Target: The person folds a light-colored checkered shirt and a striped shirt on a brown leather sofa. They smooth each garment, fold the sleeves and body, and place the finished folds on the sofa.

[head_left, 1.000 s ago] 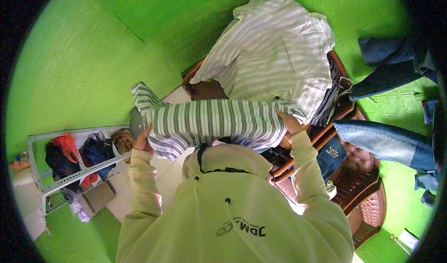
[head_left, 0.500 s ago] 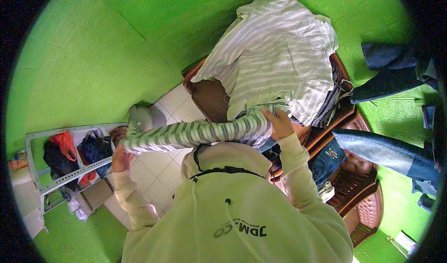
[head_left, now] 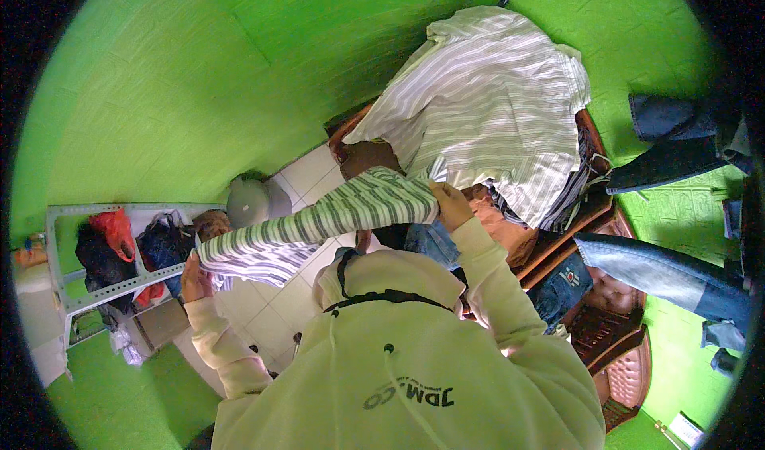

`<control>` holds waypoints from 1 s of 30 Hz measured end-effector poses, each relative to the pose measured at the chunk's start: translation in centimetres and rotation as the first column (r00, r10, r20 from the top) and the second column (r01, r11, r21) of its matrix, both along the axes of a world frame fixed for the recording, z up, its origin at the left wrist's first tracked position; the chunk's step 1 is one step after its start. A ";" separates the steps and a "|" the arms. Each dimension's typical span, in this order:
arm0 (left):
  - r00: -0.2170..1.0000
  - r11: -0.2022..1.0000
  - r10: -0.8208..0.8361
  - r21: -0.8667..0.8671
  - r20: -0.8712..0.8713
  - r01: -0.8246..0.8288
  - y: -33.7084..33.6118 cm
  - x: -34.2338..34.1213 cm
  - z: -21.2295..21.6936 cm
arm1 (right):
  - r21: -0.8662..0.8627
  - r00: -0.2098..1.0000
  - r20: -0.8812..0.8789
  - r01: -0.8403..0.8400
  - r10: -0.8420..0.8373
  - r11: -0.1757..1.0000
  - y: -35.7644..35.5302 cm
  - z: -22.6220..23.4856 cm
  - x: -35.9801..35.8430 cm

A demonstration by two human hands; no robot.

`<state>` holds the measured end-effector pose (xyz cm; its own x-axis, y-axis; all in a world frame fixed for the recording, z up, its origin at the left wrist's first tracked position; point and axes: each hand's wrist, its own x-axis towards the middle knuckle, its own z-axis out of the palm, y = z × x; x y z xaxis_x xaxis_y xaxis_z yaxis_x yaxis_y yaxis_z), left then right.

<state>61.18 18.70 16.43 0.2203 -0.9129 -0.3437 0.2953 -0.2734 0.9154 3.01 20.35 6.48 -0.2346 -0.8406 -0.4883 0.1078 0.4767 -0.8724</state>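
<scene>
Between my hands stretches a white garment with dark stripes [head_left: 319, 217], folded over and hanging in front of my chest. My left hand [head_left: 194, 279] is closed on its left end, near the metal shelf. At the other end, my right hand [head_left: 452, 205] grips the cloth, fingers wrapped at its edge. Beyond it, a pale striped shirt [head_left: 486, 99] lies spread over the wooden chair [head_left: 358, 143]. What kind of garment I hold cannot be made out from its folded shape.
A white metal shelf [head_left: 119, 288] at the left holds a red bag [head_left: 118, 233] and dark bundles. Near the wall stands a grey bin [head_left: 249, 203]. Jeans [head_left: 661, 271] hang at the right, above a wooden seat with tufted upholstery [head_left: 625, 370]. Brown cloth [head_left: 504, 231] lies beside the shirt.
The striped garment has shifted left with both hands; its right end has come away from the pale shirt. Its lower part now hangs looser on the left.
</scene>
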 end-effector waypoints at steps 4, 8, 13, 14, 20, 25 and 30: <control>0.988 0.999 0.018 -0.042 0.152 -0.012 0.4 -0.7 1.5 | 0.056 0.933 -0.234 -0.267 0.273 0.962 0.9 2.2 -1.1; 0.977 0.998 0.061 -0.002 0.206 -0.062 0.5 -1.5 2.1 | 0.232 0.994 -0.017 -0.105 0.112 0.967 -0.1 5.0 -2.9; 0.990 0.996 0.064 -0.071 0.126 -0.056 -0.1 -2.3 3.0 | 0.076 0.999 -0.048 -0.019 0.022 0.997 -1.9 6.5 -2.6; 0.995 0.997 0.000 -0.071 0.104 0.008 -0.3 -2.3 3.3 | 0.040 0.998 -0.042 -0.044 0.046 0.998 -2.2 7.0 -2.8; 0.994 0.958 0.039 -0.278 -0.106 -0.067 -1.1 -1.8 2.3 | -0.371 1.000 0.025 -0.006 0.016 0.929 -2.8 8.2 -4.0; 0.947 0.989 -0.148 0.072 0.286 0.132 -3.7 -1.5 -3.8 | 0.012 0.801 -0.529 -0.324 0.281 0.946 -2.5 4.2 -5.3; 0.752 0.956 -0.177 -0.070 0.636 0.284 -9.7 -3.6 -0.7 | -0.341 0.795 -0.606 -0.293 0.029 0.893 -6.2 5.2 -8.6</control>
<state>57.54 8.95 15.70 0.1108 -0.9920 -0.0608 -0.4008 -0.1006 0.9106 -5.58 14.12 11.68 -0.1999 -0.9767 0.0776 -0.5173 0.0380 -0.8549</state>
